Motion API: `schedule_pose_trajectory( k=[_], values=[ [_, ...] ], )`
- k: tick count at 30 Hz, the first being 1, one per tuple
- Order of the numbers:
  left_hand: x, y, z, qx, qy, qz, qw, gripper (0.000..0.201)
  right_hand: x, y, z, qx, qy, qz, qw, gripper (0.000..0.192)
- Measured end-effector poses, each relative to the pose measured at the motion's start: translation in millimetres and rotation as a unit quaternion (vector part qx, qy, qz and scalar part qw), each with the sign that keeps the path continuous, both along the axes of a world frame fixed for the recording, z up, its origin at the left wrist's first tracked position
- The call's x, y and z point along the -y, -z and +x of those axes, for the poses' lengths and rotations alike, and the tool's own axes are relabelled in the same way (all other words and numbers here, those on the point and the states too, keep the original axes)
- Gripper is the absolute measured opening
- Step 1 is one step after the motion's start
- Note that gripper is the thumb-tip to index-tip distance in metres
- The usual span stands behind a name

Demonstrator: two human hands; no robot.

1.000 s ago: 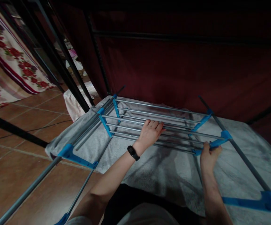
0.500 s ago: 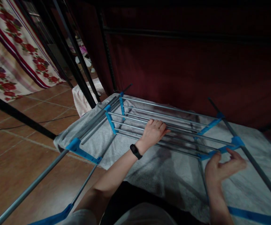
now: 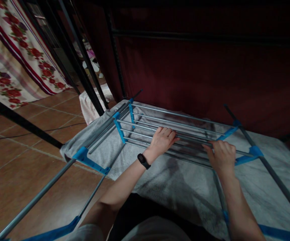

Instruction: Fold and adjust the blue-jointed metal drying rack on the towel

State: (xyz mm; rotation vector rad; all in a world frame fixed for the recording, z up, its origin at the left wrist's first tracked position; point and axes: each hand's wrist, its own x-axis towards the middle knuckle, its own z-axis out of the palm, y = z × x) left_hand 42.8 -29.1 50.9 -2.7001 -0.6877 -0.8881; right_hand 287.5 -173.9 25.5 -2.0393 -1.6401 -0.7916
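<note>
Down on the grey towel [image 3: 190, 190], spread over the tiled floor [image 3: 34, 167], lies the folding drying rack [image 3: 175, 132], its silver rails running crosswise between blue plastic joints [image 3: 120, 129]; both hands are on it right now; the left hand [image 3: 163, 140], black band [image 3: 143, 161] on the wrist, rests palm-down over the middle rails, fingers [image 3: 168, 133] curled loosely across the top of them, and whether they truly grip a rail cannot be told from this angle; the right hand [image 3: 221, 154] sits further along near the blue bracket [image 3: 247, 156] at the rack's right end, fingers hooked over a rail and clenched on it; nothing hangs on the rails, and the towel beneath shows plainly through the gaps; long grey legs [image 3: 37, 199] of the rack stretch out toward the camera on the left, tipped with another blue piece [image 3: 89, 161]; behind the rack stands a dark red cloth wall [image 3: 197, 77] on a black frame [image 3: 77, 63]; off to the left, a floral curtain [image 3: 11, 70] and a pale striped cloth [image 3: 92, 103] bunched on the floor.
</note>
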Motion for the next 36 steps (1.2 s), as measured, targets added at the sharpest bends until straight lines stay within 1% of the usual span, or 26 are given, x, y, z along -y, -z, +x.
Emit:
schedule_pose_trajectory(
  k=[6,16,22,28,32,36],
  values=[
    [-1.3,-1.7,-0.8,-0.005,-0.003,0.004,1.000,0.036,-1.9,-8.6,5.5,0.072,-0.004,-0.045,0.996,0.038],
    [-2.3,-2.1,-0.8,0.006,0.003,0.023,1.000,0.036,-1.9,-16.2,7.1,0.117,-0.026,-0.054,0.991,0.042],
    [-2.1,-3.0,-2.0,0.004,0.008,0.020,1.000,0.036,-2.0,-17.6,9.8,0.126,-0.048,-0.046,0.990,0.044],
    [-2.5,-3.1,-2.7,0.007,0.016,0.011,1.000,0.035,-2.5,-15.5,9.8,0.130,-0.038,-0.043,0.990,0.044],
    [-3.4,0.3,-7.1,0.018,0.018,0.011,1.000,0.034,-2.5,-12.1,9.6,0.118,-0.036,-0.037,0.992,0.042],
    [-6.4,6.3,-17.7,0.039,-0.004,0.003,0.999,0.032,-1.4,-9.5,9.4,0.108,-0.044,-0.014,0.993,0.039]
  ],
)
